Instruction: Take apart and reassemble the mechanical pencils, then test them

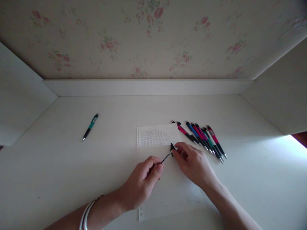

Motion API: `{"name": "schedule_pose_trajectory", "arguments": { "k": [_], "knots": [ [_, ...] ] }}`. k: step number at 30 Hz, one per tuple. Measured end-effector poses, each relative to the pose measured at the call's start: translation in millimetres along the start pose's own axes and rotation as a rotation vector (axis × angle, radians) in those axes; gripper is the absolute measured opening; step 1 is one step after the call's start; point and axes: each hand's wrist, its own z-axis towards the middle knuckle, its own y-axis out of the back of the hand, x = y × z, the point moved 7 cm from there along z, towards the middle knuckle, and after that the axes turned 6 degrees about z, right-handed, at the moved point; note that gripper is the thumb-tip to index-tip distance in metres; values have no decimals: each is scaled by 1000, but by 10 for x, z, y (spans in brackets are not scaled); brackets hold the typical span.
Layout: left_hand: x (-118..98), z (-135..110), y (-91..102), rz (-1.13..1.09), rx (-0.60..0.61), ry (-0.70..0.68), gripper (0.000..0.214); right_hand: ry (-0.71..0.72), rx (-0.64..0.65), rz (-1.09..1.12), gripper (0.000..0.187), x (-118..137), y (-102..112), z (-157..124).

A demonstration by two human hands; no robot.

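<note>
My left hand is closed in a pinch on a thin dark pen refill, which points up and right. Between the thumb and fingers of my right hand is a black pen part, partly covered by the fingertips. The refill's end comes close to this part; whether they touch I cannot tell. Both hands are over a ruled sheet of paper with rows of handwriting near its top and punched holes down its left edge.
Several click pens in pink, blue, purple, green and white lie side by side right of the paper, some touching its corner. A single green and black pen rests at the left. White panels flank the desk, and a flowered wall rises behind.
</note>
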Motion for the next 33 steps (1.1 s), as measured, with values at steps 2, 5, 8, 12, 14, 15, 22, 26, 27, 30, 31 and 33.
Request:
{"name": "schedule_pose_trajectory", "arguments": {
  "k": [2, 5, 8, 12, 14, 15, 22, 26, 27, 30, 31, 33],
  "knots": [
    [-3, 4, -4, 10, 9, 1, 36, 13, -1, -15, 16, 15, 0, -1],
    [-4, 10, -3, 24, 11, 5, 38, 19, -17, -16, 19, 21, 14, 2],
    [-2, 9, 1, 40, 6, 12, 38, 31, -21, -22, 17, 17, 9, 7],
    [6, 1, 1, 49, 11, 16, 38, 47, -21, -13, 17, 27, 3, 22],
    [10, 1, -3, 42, 14, 17, 38, 51, -61, 25, 19, 61, 50, 21],
    [11, 3, -5, 34, 15, 18, 38, 49, -90, 58, 21, 84, 85, 14],
    [-17, 34, -20, 4, 30, 27, 36, -141, 242, 684, 33, 244, -139, -167],
    [-78, 33, -33, 83, 72, -6, 33, -188, 247, 723, 39, 266, -202, -193],
    [-87, 34, -31, 95, 74, -7, 33, -189, 217, 720, 39, 260, -188, -184],
    [-111, 41, -20, 131, 66, -19, 34, -155, 150, 728, 32, 261, -141, -170],
    [-119, 44, -18, 136, 64, -26, 35, -142, 138, 731, 30, 263, -134, -174],
    [-124, 48, -16, 132, 65, -25, 36, -127, 111, 746, 28, 257, -124, -183]
  ]
}}
